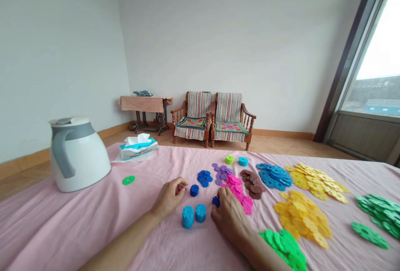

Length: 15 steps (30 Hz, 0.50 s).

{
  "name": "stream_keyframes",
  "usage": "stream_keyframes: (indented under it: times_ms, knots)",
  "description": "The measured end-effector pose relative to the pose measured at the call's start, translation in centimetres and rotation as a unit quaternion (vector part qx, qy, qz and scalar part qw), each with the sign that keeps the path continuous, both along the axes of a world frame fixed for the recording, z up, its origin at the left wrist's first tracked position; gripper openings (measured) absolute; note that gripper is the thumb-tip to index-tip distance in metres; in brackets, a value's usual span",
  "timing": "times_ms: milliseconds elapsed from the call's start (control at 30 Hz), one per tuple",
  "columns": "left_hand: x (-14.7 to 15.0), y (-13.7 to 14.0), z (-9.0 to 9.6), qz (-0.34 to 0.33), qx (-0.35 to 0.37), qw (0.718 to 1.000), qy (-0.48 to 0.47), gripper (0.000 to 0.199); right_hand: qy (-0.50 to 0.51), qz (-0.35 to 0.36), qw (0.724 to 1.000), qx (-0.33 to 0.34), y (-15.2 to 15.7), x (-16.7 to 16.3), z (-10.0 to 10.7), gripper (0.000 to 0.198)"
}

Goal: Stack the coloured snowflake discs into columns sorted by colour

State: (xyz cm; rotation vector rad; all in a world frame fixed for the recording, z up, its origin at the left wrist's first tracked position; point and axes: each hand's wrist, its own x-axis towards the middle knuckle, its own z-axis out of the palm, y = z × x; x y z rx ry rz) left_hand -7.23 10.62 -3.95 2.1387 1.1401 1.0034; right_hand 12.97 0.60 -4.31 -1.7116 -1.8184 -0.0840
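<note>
While the right hand (229, 215) pinches a dark blue piece (216, 201) beside the pink pile (244, 201), left hand (170, 196) is near the dark blue stack (194, 190), fingers loosely curled; cannot tell if they hold anything. 2 light blue stacks (188, 217) stand between the arms.

At lower centre, the right hand (230, 215) partly hides a dark-blue flower disc (215, 201); its grip is unclear. The bottom edge crops the bright-green flower discs (289, 249), the right edge the darker green heap (383, 210). Left of centre, print on the tissue box (138, 150) is illegibly small.
</note>
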Motion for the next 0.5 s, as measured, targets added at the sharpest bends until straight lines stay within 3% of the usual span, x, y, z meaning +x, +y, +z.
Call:
stream_keyframes:
  times_ms: [133, 500]
  knots:
    - [0.0, 0.0, -0.2, -0.004, -0.002, 1.0, -0.005, 0.017, 0.015, 0.017, 1.0, -0.005, 0.8, 0.0, 0.8, 0.009]
    - [-0.2, 0.3, -0.8, -0.007, -0.015, 0.999, -0.046, 0.018, -0.012, 0.155, 0.987, -0.05, 5.4, -2.1, 3.8, 0.015]
